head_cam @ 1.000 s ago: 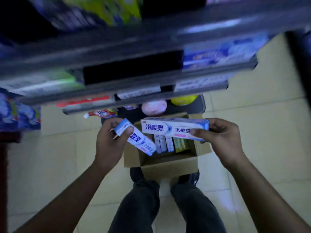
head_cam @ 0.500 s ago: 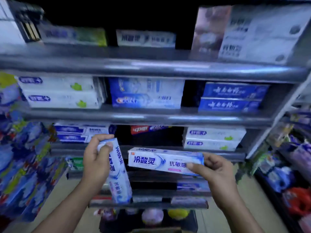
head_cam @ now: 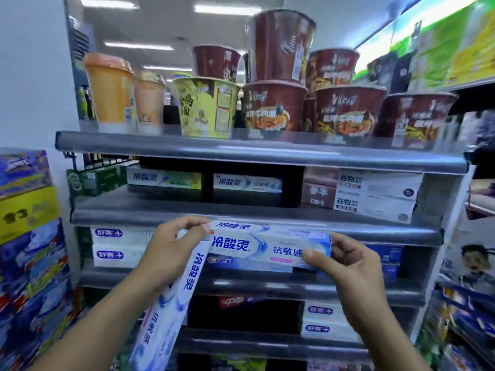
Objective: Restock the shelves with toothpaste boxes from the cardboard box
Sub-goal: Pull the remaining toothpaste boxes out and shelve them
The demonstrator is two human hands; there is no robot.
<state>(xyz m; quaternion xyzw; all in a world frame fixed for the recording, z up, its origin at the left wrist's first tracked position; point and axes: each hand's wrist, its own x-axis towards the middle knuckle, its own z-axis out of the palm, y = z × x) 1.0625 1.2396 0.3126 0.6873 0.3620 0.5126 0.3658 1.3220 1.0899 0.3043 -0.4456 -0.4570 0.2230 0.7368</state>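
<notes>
You held a white-and-blue cardboard toothpaste box (head_cam: pixel 267 245) level before the grey metal shelf unit (head_cam: pixel 241 153), just below the frame's centre toward 6 o'clock, your right hand (head_cam: pixel 348 271) pinching its right end between thumb and curled fingers. Your left hand (head_cam: pixel 171 253), at that box's 9 o'clock, gripped the top end of a second white-and-blue toothpaste box (head_cam: pixel 171 311) that hung slanting toward 7 o'clock, fingertips touching the level box's left end. At 12 o'clock, red and yellow paper noodle tubs (head_cam: pixel 273 108) lined the top shelf, with more toothpaste cartons (head_cam: pixel 246 183) one shelf beneath.
</notes>
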